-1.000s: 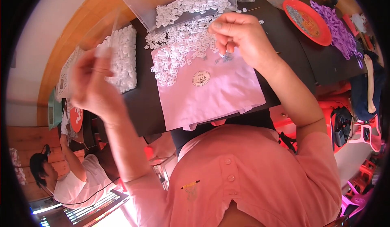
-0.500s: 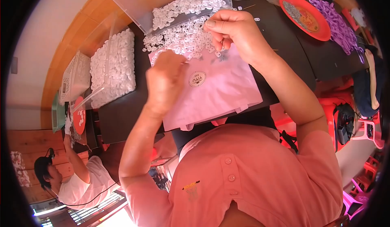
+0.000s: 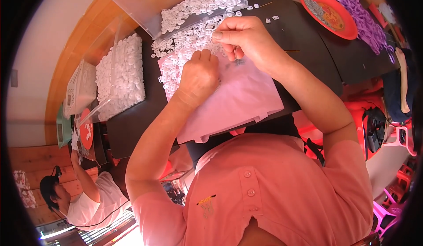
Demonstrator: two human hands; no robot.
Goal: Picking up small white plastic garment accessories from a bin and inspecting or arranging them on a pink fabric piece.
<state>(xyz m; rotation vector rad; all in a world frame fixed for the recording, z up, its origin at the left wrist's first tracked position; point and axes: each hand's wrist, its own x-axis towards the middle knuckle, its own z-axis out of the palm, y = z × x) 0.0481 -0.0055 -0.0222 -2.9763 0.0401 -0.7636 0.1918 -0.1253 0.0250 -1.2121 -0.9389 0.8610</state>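
My left hand (image 3: 200, 75) is closed above the pink cloth bag (image 3: 246, 100), its back turned up and fingertips curled under; whatever they grip is hidden. To its right and slightly farther off, my right hand (image 3: 246, 39) pinches thumb against forefinger, the other fingers curled in. Anything in that pinch is too small to name. Small white plastic pieces with holes (image 3: 181, 45) lie in a loose heap beyond my left hand and spill onto the bag. A small pile of thin grey bits (image 3: 239, 62) sits on the bag just below my right hand.
A transparent bin (image 3: 152, 10) tips its white pieces toward the heap. Another transparent bin (image 3: 121, 76) full of white pieces stands left. At far right are a red plate (image 3: 348, 30) with grey bits and purple plastic strips (image 3: 365, 23). A co-worker (image 3: 90, 197) works at lower left.
My left hand has moved right, toward my right hand, and now covers the bag's round label. My right hand has shifted slightly left and nearer, its pinch kept.
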